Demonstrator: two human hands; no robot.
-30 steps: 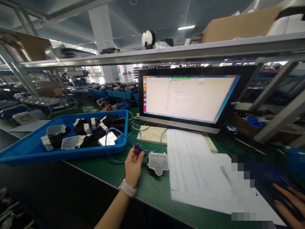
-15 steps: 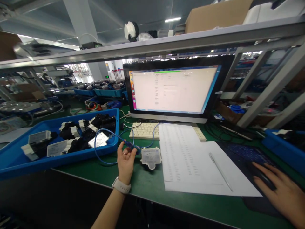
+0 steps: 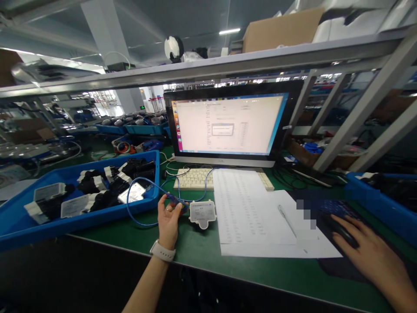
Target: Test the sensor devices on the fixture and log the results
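My left hand pinches the plug end of a blue cable just left of a small white device lying on the green bench. The cable loops back toward the blue tray and the keyboard. My right hand rests over a dark mouse on a dark mat at the lower right, fingers curved over it. The monitor shows a pale window with a small dialog box in its middle.
The blue tray holds several black-and-white devices. Printed sheets with a pen lie before the monitor. Another blue bin stands at the right. A metal shelf with boxes runs overhead.
A dialog box has appeared on the monitor. My left hand has closed its fingers on the cable plug beside the white device. The view has shifted a little rightward.
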